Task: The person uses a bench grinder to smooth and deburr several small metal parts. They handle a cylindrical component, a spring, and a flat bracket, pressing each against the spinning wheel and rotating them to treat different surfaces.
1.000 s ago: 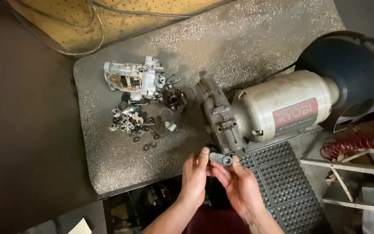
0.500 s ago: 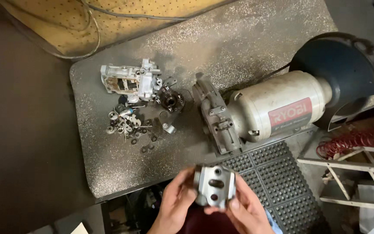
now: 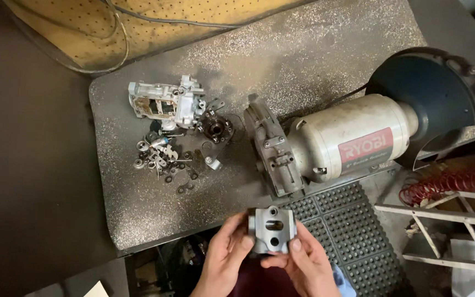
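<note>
Both of my hands hold one small grey cast-metal part [image 3: 271,229] with holes in its flat face, turned up toward me, just in front of the bench's near edge. My left hand [image 3: 224,261] grips its left side with the thumb on the edge. My right hand [image 3: 303,264] grips the right and lower side, thumb pressed on the front. On the speckled grey bench [image 3: 138,214] lie a larger silvery carburetor-like body [image 3: 166,103], a round dark part [image 3: 216,128] and several small loose screws and washers [image 3: 163,159].
A bench grinder [image 3: 347,140] with a cream motor housing and a dark wheel guard [image 3: 427,99] stands at the right of the bench. A black rubber mat [image 3: 342,231] lies below it. A red coiled hose [image 3: 452,181] and pale metal frame [image 3: 441,220] are at the right. Pegboard [image 3: 155,25] with cables lies behind.
A second ago the part was edge-on between my fingertips. It has been turned so its flat holed face points up, and my hands sit lower in view.
</note>
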